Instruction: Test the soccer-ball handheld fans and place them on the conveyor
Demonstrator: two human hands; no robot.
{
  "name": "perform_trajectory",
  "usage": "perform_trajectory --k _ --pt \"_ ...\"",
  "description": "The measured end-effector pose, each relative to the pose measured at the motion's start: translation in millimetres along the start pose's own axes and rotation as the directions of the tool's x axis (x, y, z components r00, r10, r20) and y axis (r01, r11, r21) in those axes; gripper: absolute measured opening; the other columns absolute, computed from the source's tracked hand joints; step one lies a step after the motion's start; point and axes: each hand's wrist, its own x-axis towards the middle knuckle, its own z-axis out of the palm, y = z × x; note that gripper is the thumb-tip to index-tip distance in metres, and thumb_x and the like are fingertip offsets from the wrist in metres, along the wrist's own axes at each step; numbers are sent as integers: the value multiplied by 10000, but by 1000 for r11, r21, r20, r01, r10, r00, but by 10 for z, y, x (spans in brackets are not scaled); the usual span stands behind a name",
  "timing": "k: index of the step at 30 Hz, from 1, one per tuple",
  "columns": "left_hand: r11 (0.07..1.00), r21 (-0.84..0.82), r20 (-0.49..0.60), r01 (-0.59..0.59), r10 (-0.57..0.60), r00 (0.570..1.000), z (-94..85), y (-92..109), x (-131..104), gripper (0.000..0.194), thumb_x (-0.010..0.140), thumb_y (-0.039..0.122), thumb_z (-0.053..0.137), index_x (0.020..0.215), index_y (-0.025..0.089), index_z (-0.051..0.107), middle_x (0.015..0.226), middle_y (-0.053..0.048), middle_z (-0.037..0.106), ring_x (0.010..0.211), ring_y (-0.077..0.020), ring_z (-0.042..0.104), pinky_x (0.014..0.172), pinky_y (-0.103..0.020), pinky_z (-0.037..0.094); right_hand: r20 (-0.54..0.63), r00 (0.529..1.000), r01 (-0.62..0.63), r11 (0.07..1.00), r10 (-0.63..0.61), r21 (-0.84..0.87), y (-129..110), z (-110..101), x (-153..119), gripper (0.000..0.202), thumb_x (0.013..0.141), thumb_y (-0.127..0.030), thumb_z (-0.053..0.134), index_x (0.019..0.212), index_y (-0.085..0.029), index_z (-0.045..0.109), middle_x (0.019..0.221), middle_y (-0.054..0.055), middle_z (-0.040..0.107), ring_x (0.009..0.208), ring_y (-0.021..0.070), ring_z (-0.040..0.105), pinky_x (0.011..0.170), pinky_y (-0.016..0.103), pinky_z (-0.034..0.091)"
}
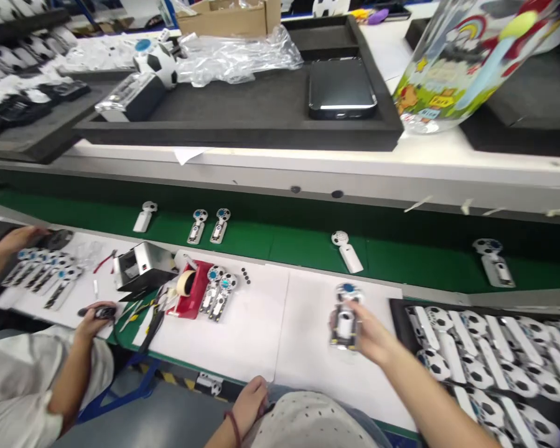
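My right hand (371,333) holds a white device with a football-patterned round head (345,320) above the white paper on the bench. The device's inner parts face up. My left hand (252,401) rests at the bench's front edge near my lap, fingers curled; what it holds, if anything, is hidden. Two similar devices (218,297) lie on the paper to the left, beside a red bin (197,292) with a tape roll (185,283). Several small black dots (246,275) lie near them.
A green conveyor (280,239) carries several devices. At the right, a black tray (404,311) holds rows of white football devices. A co-worker's hand (96,317) holds a dark tool at the left. The shelf above bears a phone (341,87) and a clear bottle (448,81).
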Motion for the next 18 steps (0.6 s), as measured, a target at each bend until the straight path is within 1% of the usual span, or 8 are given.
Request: perform_trajectory --k 2,4,8,11,12,14,16,18 --pt "999 -46 -19 29 -30 999 25 -75 93 415 727 638 211 587 252 269 495 47 272 434 -163 355 496 -358 316 -37 996 -79 996 78 -31 52 132 316 184 872 -159 448 698 -133 501 620 48 587 581 160 606 644 343 521" --pt "997 -68 -37 26 -29 999 28 -128 137 422 665 667 274 572 255 279 505 42 290 485 -187 398 558 -385 346 -56 995 -87 994 83 -64 -43 318 701 167 869 -107 445 713 -121 503 623 22 576 600 140 604 633 313 518" --pt "996 -85 -73 35 -42 996 21 -156 135 405 632 657 337 564 259 321 536 29 329 601 -227 471 665 -404 376 9 1000 -8 990 9 -139 -576 708 1392 147 873 -244 526 896 -104 563 810 21 606 708 116 599 633 273 516" --pt "994 -84 -75 65 -71 995 18 -132 126 401 636 653 309 579 256 314 536 32 311 582 -217 451 643 -387 380 18 998 63 979 -61 -192 -809 751 1663 268 860 -312 549 1055 -128 543 950 48 601 778 135 598 674 305 523" --pt "995 -77 -71 71 -76 995 15 -125 128 401 629 651 318 583 254 315 537 32 312 582 -212 445 640 -379 381 -2 998 65 974 -67 -217 -780 685 1695 304 859 -316 550 1103 -137 522 991 57 591 797 143 596 688 319 522" --pt "995 -57 -58 77 -80 995 -6 -117 146 399 616 645 343 594 248 320 543 32 317 578 -197 432 636 -360 381 -66 996 32 961 -52 -275 -541 449 1678 373 851 -310 558 1178 -152 472 1062 75 565 827 160 590 707 344 516" --pt "996 -40 -48 85 -86 995 -67 -87 175 397 620 640 329 609 243 320 532 36 299 545 -182 404 608 -349 379 -120 992 -10 945 -31 -328 -113 130 1567 417 837 -285 571 1218 -174 443 1097 76 551 836 162 583 722 350 501" --pt "997 -27 -48 75 -77 996 -193 33 184 388 636 625 325 647 239 356 543 33 321 541 -176 402 598 -341 383 -156 988 -57 928 -2 -369 394 -205 1381 402 813 -254 585 1190 -178 469 1047 60 572 797 152 583 709 331 482"
